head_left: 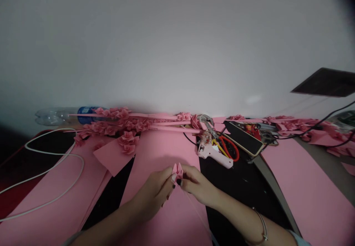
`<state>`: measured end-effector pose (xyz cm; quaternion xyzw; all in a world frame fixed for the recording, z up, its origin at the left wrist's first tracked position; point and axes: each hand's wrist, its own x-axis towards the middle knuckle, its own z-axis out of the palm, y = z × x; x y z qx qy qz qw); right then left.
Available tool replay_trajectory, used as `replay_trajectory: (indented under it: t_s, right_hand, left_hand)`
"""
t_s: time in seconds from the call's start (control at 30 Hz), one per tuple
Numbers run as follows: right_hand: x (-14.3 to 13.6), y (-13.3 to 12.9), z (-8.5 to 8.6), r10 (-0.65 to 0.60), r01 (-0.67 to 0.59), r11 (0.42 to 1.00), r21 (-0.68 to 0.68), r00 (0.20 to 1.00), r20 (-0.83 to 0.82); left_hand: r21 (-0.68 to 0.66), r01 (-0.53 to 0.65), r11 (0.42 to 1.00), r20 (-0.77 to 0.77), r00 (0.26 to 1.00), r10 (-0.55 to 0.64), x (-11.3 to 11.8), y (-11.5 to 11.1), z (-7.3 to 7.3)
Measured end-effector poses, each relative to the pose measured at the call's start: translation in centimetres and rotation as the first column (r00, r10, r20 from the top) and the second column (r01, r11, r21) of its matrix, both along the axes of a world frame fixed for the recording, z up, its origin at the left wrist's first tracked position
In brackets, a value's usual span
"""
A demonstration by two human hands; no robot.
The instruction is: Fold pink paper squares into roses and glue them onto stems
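Between my two hands is a small folded pink paper flower [177,170], its pointed tips facing up. My left hand [155,192] pinches it from the left with thumb and fingers. From the right, my right hand [198,185] grips the same flower, thumb in front and fingers behind. A thin pale stem or strip [194,207] runs from below the flower toward the lower right; whether it is joined to the flower I cannot tell. Beneath both hands lies a large pink paper sheet [163,153].
Finished-looking pink paper flowers [129,142] pile up along the wall. A glue gun [215,155], red-handled pliers [231,148] and a phone [244,137] lie at centre right. A plastic bottle [54,116] and a white cable [52,151] are on the left. More pink paper [307,179] lies right.
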<state>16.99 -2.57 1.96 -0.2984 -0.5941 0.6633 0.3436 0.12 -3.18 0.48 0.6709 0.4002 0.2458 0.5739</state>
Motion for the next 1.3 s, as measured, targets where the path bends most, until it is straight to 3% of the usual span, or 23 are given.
replay_trajectory:
  t_s: [0.1,0.2,0.3,0.63,0.83,1.0,1.3]
  right_hand:
    - [0.1,-0.1,-0.5,-0.088,0.085,0.996,0.04,0.991,0.103]
    - [0.1,-0.2,-1.0,-0.301,0.274,0.95,0.149,0.929,0.216]
    - [0.2,-0.2,-1.3,-0.385,0.314,0.911,0.266,0.88,0.279]
    - [0.4,-0.5,-1.5,-0.283,0.087,0.883,0.461,0.883,0.375]
    - [0.5,-0.5,-1.9,-0.232,0.085,0.91,0.405,0.915,0.33]
    - [0.6,-0.5,-2.1,-0.22,0.082,0.915,0.395,0.922,0.319]
    - [0.2,-0.7,-1.9,-0.261,0.087,0.901,0.425,0.891,0.371]
  left_hand:
    - [0.058,-0.035,0.998,-0.025,0.999,0.037,-0.1,0.2,0.0]
    - [0.13,-0.064,0.989,-0.074,0.994,0.075,-0.2,0.4,0.0]
    - [0.14,-0.067,0.988,-0.099,0.992,0.081,-0.1,0.5,-0.2]
    - [0.136,-0.034,0.99,-0.079,0.996,0.045,-0.2,0.6,0.0]
    - [-0.055,-0.083,0.995,0.018,0.996,0.084,0.1,0.8,-0.1]
    - [-0.269,-0.091,0.959,0.082,0.99,0.117,0.3,1.0,-0.2]
    - [-0.312,-0.012,0.95,0.171,0.983,0.069,0.0,1.2,-0.1]
